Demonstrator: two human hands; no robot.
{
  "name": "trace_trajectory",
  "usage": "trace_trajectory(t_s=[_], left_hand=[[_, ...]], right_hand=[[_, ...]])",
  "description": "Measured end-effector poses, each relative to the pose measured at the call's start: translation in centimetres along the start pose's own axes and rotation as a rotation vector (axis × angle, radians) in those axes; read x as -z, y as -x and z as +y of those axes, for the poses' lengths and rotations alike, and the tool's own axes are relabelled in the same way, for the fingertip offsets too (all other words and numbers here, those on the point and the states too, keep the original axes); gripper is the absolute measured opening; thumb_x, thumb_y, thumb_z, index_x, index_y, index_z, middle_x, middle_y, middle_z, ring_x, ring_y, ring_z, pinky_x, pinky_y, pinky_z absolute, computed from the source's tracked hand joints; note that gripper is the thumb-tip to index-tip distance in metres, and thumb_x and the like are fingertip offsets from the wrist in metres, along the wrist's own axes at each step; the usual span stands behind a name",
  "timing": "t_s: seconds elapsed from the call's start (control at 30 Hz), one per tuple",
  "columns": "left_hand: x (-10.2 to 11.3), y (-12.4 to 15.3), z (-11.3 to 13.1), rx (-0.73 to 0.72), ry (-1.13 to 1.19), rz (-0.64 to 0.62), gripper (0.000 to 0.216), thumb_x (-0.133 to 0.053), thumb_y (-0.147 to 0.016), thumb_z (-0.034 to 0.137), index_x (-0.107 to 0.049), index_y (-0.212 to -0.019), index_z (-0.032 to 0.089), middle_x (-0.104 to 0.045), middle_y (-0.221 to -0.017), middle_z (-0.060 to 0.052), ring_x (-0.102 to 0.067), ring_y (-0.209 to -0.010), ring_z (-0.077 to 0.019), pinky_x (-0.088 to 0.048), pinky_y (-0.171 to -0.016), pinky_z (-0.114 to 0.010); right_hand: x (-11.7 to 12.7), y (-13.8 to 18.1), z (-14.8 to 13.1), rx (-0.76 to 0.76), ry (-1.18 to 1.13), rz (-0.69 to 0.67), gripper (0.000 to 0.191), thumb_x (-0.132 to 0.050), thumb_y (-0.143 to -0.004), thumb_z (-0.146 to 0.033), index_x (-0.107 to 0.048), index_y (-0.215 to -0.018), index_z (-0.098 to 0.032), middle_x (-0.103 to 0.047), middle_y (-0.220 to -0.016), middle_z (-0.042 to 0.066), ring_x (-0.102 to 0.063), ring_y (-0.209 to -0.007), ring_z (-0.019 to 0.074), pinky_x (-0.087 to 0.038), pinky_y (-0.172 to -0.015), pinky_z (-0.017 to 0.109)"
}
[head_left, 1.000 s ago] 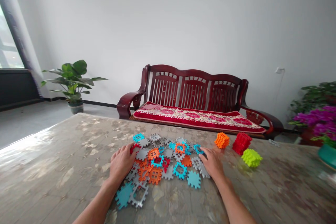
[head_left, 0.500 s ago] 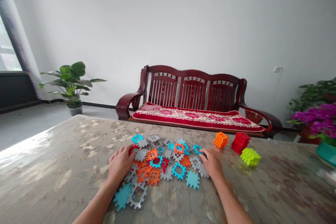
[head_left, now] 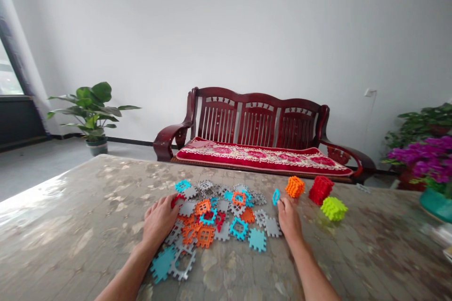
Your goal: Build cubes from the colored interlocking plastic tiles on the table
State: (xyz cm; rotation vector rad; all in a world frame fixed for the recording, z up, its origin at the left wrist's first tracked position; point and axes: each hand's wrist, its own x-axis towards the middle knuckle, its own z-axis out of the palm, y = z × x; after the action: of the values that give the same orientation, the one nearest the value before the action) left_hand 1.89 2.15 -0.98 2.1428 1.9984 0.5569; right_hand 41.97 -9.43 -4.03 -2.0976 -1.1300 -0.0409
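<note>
The right hand [head_left: 289,218] pinches a teal frame tile [head_left: 276,196] between its fingertips. The tile stands up on edge, just off the right side of the pile of tiles [head_left: 219,214], which is spread across the middle of the tabletop [head_left: 70,216] toward its far edge. The left hand [head_left: 160,218] lies open and flat on the pile's left side, holding nothing, with its fingertips touching a red tile [head_left: 175,200].

The step in hand looks like drawing one tile clear of the heap. To do that well, the pinch is best kept on the tile's frame rather than its teeth, and the tile lifted straight up so its notches do not snag the grey tiles beside it. The flat left hand serves well as a brace that keeps the heap from sliding.

Toward the far right of the tabletop stand three built cubes, an orange cube [head_left: 295,186], a red cube [head_left: 320,189] and a lime-green cube [head_left: 334,208], each apart from the pile (whether anything sits inside them cannot be seen).

No box or tray holds the tiles. The only vessel on the tabletop is a teal pot [head_left: 436,204] at the right edge, which holds purple flowers [head_left: 423,157].
</note>
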Motion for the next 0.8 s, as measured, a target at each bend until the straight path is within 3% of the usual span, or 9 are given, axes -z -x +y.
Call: trace_trajectory(t_s=[0.3, 0.47, 0.63, 0.8], left_hand=[[-0.2, -0.2, -0.2, -0.001, 0.007, -0.005, 0.050, -0.034, -0.095, 0.036, -0.060, -0.136, 0.026, -0.063, -0.141, -0.007, -0.055, -0.131, -0.0273, -0.036, -0.112, -0.046], [0.1, -0.1, -0.1, -0.020, 0.004, 0.000, 0.050, -0.035, -0.094, 0.035, -0.061, -0.135, 0.024, -0.064, -0.140, -0.009, -0.056, -0.129, -0.0290, -0.037, -0.110, -0.047], [0.3, -0.1, 0.0, -0.015, 0.000, -0.015, 0.050, -0.035, -0.094, 0.035, -0.061, -0.136, 0.025, -0.063, -0.141, -0.009, -0.056, -0.130, -0.0289, -0.038, -0.110, -0.047], [0.3, -0.1, 0.0, -0.014, -0.004, -0.013, 0.050, -0.034, -0.094, 0.035, -0.061, -0.136, 0.025, -0.063, -0.141, -0.009, -0.056, -0.130, -0.0288, -0.037, -0.111, -0.047]], right_hand=[[2.1, 0.3, 0.6, -0.265, 0.135, 0.032, 0.050, -0.028, -0.097, -0.045, -0.069, -0.111, -0.021, -0.075, -0.099, 0.013, -0.068, -0.086, 0.0251, -0.045, -0.073, 0.033], [3.1, 0.4, 0.7, -0.388, 0.160, 0.150, 0.043, -0.037, -0.094, -0.038, -0.064, -0.123, -0.020, -0.070, -0.119, 0.013, -0.066, -0.106, 0.0261, -0.048, -0.084, 0.035], [3.0, 0.6, 0.8, -0.264, 0.248, 0.199, 0.046, -0.047, -0.090, -0.042, -0.063, -0.125, -0.017, -0.067, -0.125, 0.016, -0.062, -0.114, 0.0306, -0.047, -0.092, 0.039], [2.4, 0.1, 1.6, -0.090, 0.347, 0.116, 0.050, -0.051, -0.088, -0.041, -0.061, -0.130, -0.016, -0.069, -0.124, 0.014, -0.064, -0.112, 0.0303, -0.048, -0.092, 0.039]])
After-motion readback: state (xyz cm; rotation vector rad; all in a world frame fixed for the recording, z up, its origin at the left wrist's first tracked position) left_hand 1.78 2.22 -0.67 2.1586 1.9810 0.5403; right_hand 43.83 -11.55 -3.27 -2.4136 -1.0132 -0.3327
